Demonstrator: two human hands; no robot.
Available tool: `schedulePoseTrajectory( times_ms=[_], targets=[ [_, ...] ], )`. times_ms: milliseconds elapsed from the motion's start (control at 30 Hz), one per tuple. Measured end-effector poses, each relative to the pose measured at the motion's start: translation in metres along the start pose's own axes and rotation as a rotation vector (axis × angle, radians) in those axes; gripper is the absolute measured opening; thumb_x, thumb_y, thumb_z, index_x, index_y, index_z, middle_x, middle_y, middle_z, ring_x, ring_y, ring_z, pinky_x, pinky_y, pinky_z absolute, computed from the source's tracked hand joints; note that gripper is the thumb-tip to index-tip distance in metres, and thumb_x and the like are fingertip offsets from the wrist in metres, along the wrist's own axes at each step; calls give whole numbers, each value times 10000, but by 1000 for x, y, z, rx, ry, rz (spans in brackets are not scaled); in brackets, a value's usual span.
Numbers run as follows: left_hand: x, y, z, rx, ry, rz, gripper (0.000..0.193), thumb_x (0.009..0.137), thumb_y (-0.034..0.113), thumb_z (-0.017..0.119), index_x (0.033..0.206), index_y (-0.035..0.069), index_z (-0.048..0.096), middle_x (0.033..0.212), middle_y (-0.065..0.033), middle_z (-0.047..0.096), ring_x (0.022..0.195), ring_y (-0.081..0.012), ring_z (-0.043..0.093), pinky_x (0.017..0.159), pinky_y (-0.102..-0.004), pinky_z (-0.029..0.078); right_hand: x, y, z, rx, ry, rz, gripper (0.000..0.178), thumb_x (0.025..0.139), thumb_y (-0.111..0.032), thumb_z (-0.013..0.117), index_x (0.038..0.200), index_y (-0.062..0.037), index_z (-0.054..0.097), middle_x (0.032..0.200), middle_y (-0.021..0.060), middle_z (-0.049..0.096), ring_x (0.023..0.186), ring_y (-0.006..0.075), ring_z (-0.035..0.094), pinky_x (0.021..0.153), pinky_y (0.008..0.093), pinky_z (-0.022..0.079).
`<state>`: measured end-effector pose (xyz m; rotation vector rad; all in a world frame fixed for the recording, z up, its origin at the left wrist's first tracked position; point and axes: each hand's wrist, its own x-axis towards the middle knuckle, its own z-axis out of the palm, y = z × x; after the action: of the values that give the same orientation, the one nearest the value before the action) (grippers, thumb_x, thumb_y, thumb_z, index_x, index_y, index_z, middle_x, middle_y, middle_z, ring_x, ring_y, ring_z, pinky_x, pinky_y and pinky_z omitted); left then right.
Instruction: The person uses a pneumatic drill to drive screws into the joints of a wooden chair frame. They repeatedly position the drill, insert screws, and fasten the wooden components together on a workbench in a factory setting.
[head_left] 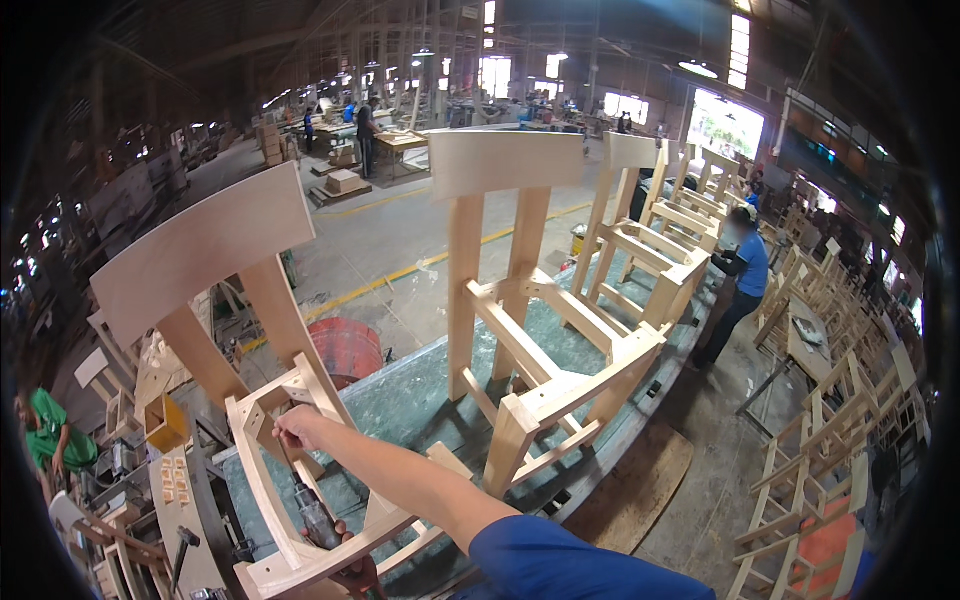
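Closest on the left is a pale wooden chair frame [270, 500] with a curved backrest [205, 250] and an open seat. My right arm reaches over it, and my right hand [297, 428] is closed at the inner rear corner of the seat frame. Whatever its fingers pinch is hidden. Lower down, partly behind the front seat rail, my left hand [352, 572] wraps round a dark power screwdriver [317, 520]. The tool points up through the seat opening toward my right hand. Its tip is hard to make out.
The worn green bench [400, 385] carries a second chair frame [535, 390] and several more beyond. A red tub [343, 350] stands behind it. At left are a yellow bin [165, 422], a hammer [185, 545] and a person in green [58, 435]; a co-worker in blue [745, 270] stands right.
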<state>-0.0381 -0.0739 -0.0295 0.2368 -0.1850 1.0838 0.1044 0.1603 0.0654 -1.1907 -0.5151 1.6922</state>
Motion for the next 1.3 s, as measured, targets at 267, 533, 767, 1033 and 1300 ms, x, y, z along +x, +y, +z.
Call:
schedulePoseTrajectory(
  times_ms=[267,533,767,1033,1300],
  targets=[
    [8,3,-8,-192,182,-148,712,891,640,514,1134,-27,454,711,-150,587,411,-203,505,373,-285,471,5,2,-28,-401,91,-237,243,900,-236,693,719,-92,615,637,-8,538,507,97,434,460,283,382],
    [16,-16,1,-206,160,8,388,992,520,444,1230,214,460,1013,-239,504,542,-245,562,352,-275,472,-19,-12,-26,-192,135,-209,204,879,-191,746,779,-52,634,606,1,528,450,77,436,398,228,353],
    [22,-13,-9,-226,85,-1,270,1006,451,490,1232,305,513,1100,-263,455,631,-276,615,387,-286,525,-19,-16,-25,-260,99,-104,223,939,-224,677,784,-87,593,679,-15,533,468,62,433,411,197,412],
    [23,-7,-14,-212,82,-31,298,1006,440,496,1269,299,480,1101,-271,470,670,-305,635,431,-304,557,-16,-16,-30,-302,30,-106,237,974,-250,621,807,-85,592,707,-11,548,514,53,470,418,194,442],
    [22,-9,-19,-139,124,27,282,1009,336,501,1279,291,433,1070,-261,480,724,-286,636,547,-281,574,-36,-14,-15,-558,191,-183,337,951,-350,651,834,-34,658,639,-21,479,490,86,439,431,228,366]
  ],
)
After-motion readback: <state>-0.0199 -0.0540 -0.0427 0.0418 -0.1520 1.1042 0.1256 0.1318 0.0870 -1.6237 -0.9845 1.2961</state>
